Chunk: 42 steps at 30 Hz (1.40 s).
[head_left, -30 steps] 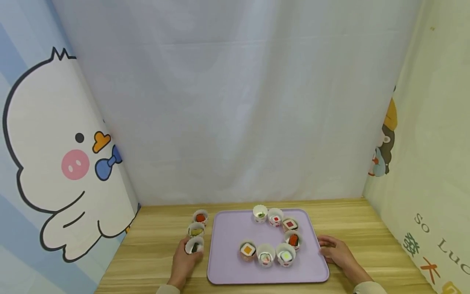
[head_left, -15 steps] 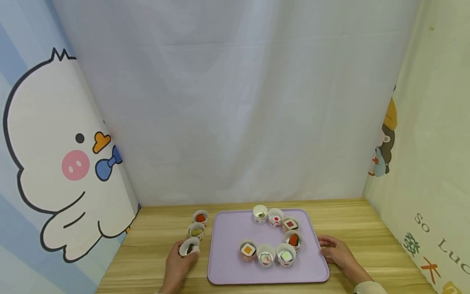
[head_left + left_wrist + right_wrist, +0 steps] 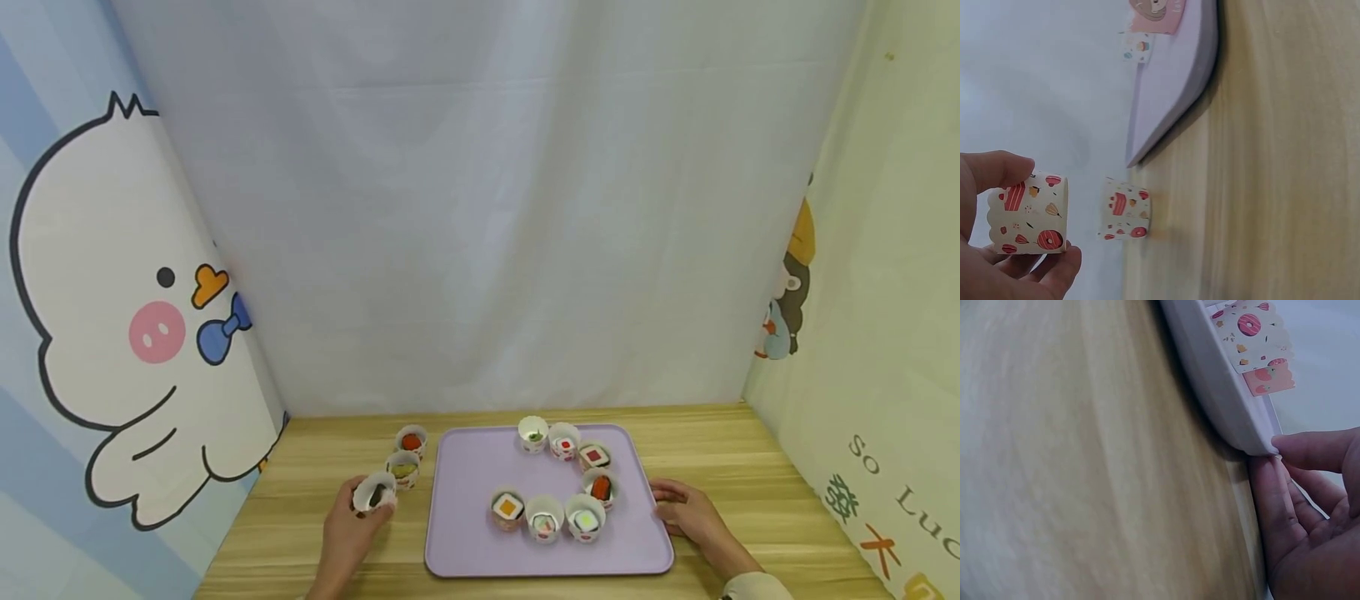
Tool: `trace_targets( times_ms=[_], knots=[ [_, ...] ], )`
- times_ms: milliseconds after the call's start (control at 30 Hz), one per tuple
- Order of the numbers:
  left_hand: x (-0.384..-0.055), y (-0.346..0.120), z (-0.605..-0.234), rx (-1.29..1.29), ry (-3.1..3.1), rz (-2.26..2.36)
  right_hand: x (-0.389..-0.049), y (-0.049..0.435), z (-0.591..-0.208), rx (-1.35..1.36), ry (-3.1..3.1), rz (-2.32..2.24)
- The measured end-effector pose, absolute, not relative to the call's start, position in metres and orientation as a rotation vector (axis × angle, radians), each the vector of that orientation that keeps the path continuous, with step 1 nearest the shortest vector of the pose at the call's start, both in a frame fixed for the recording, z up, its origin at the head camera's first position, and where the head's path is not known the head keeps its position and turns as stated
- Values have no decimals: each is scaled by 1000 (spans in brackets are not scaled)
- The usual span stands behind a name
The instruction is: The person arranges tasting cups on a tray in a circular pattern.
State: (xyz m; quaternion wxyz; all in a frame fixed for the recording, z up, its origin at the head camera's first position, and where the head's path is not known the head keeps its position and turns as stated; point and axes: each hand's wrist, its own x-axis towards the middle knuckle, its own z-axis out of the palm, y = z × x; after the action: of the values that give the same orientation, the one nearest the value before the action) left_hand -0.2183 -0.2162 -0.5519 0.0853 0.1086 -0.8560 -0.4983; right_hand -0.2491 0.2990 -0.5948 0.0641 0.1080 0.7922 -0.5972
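In the head view my left hand (image 3: 345, 527) holds a paper baking cup (image 3: 364, 493) with a dark filling, left of the lilac tray (image 3: 465, 546). Thumb and fingers grip its sides; the left wrist view shows red cake and doughnut prints on the cup (image 3: 1030, 215). Just behind it on the table stand a cup with a yellow-green filling (image 3: 403, 472) and a cup with a red filling (image 3: 411, 442). At the tray's right edge is my right hand (image 3: 693, 515). In the right wrist view its thumb and fingers pinch the tray rim (image 3: 1235, 428).
Several filled paper cups stand on the tray in a curve, from a cup with a green bit (image 3: 532, 435) at the back to a cup with an orange-centred square (image 3: 507, 507) in front. A pale curtain (image 3: 480, 250) hangs behind the wooden table (image 3: 315, 450).
My left hand has lifted the dark-filled cup away from the row and moved left with it, tilting it. The right hand has stayed at the tray edge.
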Motion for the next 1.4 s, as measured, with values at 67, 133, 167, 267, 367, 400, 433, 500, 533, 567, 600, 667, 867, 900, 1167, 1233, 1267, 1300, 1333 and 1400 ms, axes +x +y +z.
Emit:
trace_targets(
  times_ms=[67, 133, 167, 267, 367, 400, 433, 500, 533, 567, 600, 667, 867, 900, 1167, 1233, 1267, 1300, 1333, 1400],
  knots=[
    [-219, -217, -548, 323, -2555, -1485, -249, 300, -595, 323, 2390, -1803],
    [-219, -217, -543, 312, -2550, -1498, -249, 300, -597, 319, 2379, -1815],
    [-220, -216, -541, 308, -2541, -1508, -249, 301, -597, 307, 2379, -1814],
    [-221, -215, -534, 284, -2529, -1544, -250, 301, -597, 312, 2370, -1827],
    [-224, -213, -526, 237, -2519, -1561, -249, 301, -596, 283, 2371, -1831],
    [-225, -212, -523, 220, -2520, -1562, -249, 302, -597, 281, 2367, -1840],
    [-227, -211, -521, 202, -2521, -1557, -249, 302, -597, 263, 2364, -1845],
    [-230, -209, -515, 161, -2513, -1548, -250, 305, -598, 223, 2354, -1862],
    [-232, -208, -513, 142, -2509, -1545, -250, 307, -599, 187, 2340, -1876],
    [-233, -207, -511, 125, -2506, -1551, -250, 308, -600, 178, 2333, -1883],
    [-235, -205, -509, 104, -2505, -1548, -250, 308, -600, 171, 2327, -1888],
    [-238, -201, -506, 65, -2493, -1550, -250, 309, -600, 174, 2323, -1889],
    [-246, -185, -503, -42, -2468, -1548, -250, 303, -597, 291, 2362, -1837],
    [-248, -182, -503, -55, -2464, -1556, -250, 302, -597, 297, 2369, -1830],
    [-267, -157, -510, -123, -2457, -1586, -251, 301, -595, 288, 2366, -1832],
    [-271, -151, -512, -137, -2467, -1579, -250, 301, -595, 283, 2365, -1832],
    [-273, -149, -513, -151, -2471, -1576, -250, 301, -594, 288, 2363, -1836],
    [-275, -146, -514, -143, -2481, -1574, -249, 300, -594, 288, 2361, -1837],
    [-276, -144, -516, -146, -2492, -1570, -248, 300, -593, 291, 2361, -1838],
    [-279, -139, -518, -154, -2515, -1570, -248, 300, -592, 289, 2362, -1839]
  ],
)
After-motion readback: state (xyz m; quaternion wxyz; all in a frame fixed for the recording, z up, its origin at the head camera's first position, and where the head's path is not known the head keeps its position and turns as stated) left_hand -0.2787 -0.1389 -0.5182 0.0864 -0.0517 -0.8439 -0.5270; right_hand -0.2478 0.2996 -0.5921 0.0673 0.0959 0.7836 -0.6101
